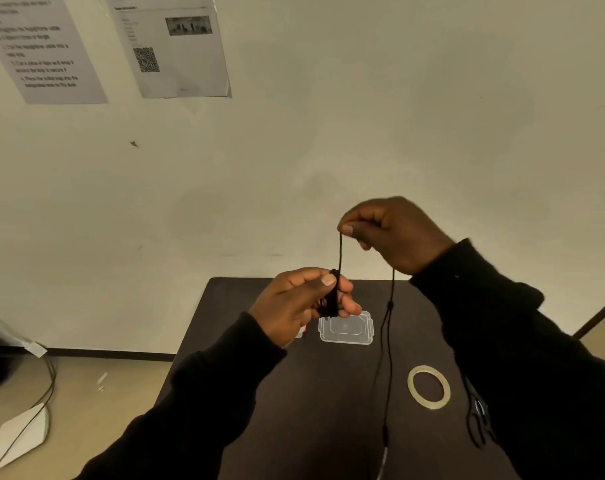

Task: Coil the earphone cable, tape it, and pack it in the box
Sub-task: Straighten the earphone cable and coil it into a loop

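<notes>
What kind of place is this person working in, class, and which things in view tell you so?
Probably a plain workroom set up for a task: printed instruction sheets taped to a bare wall, a small dark table holding a tape roll and a clear plastic box.

At the centre of the frame the left hand (301, 303) grips a small bundle of black earphone cable (332, 299) wound around its fingers. Above and to the right, the right hand (394, 233) pinches the cable taut, the rest hanging down over the dark table (311, 410). A clear plastic box (346, 329) sits just below the left hand; a tape roll (429, 386) lies at lower right.
</notes>
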